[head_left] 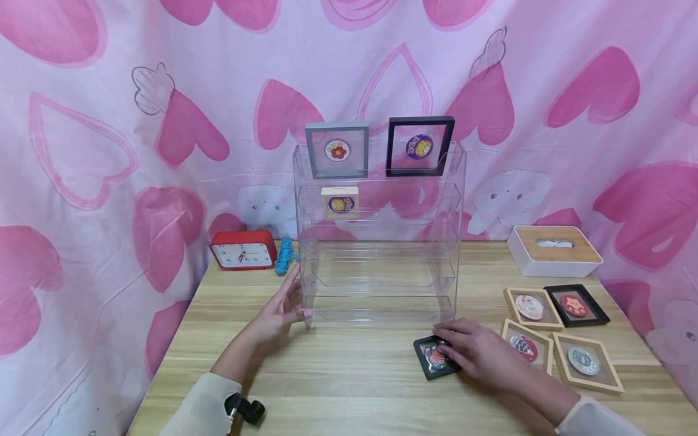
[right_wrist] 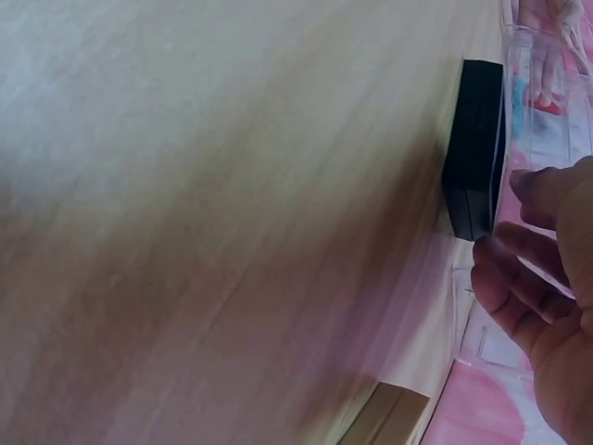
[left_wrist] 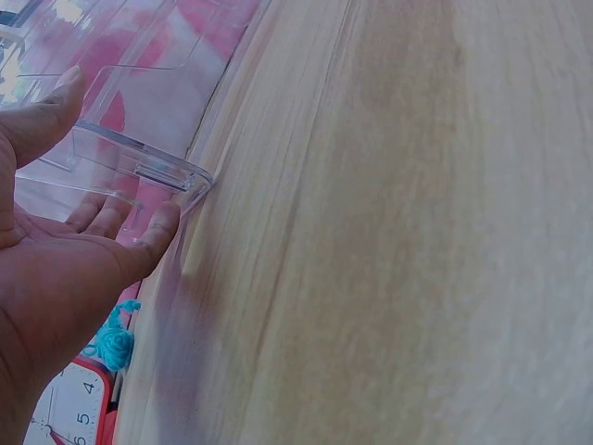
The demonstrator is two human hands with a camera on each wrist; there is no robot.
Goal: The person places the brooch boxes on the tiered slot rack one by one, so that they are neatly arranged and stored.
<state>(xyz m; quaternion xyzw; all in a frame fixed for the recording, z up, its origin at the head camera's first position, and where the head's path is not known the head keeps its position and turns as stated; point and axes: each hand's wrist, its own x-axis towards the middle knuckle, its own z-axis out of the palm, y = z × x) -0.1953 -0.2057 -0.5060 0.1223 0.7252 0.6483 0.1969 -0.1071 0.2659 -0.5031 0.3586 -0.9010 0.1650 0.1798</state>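
A clear tiered acrylic display rack (head_left: pixel 382 290) stands on the wooden table. My left hand (head_left: pixel 280 312) is at its left side, thumb by the front corner and fingers stretched along the side; in the left wrist view that hand (left_wrist: pixel 69 250) shows its palm towards the clear panel. A small black display frame (head_left: pixel 426 363) with a reddish badge inside lies on the table before the rack's right end. My right hand (head_left: pixel 480 351) is over its right edge. In the right wrist view the right hand's loosely bent fingers (right_wrist: pixel 505 278) are close to the black frame (right_wrist: pixel 474 148); contact is unclear.
On the rack stand a grey frame (head_left: pixel 312 151), a black-edged frame (head_left: pixel 390 145) and a small cream frame (head_left: pixel 339 191). Several framed badges lie at right, including a wooden frame (head_left: pixel 594 381). Behind are a tissue box (head_left: pixel 531 260), red clock (head_left: pixel 242 251) and blue yarn (head_left: pixel 285 257).
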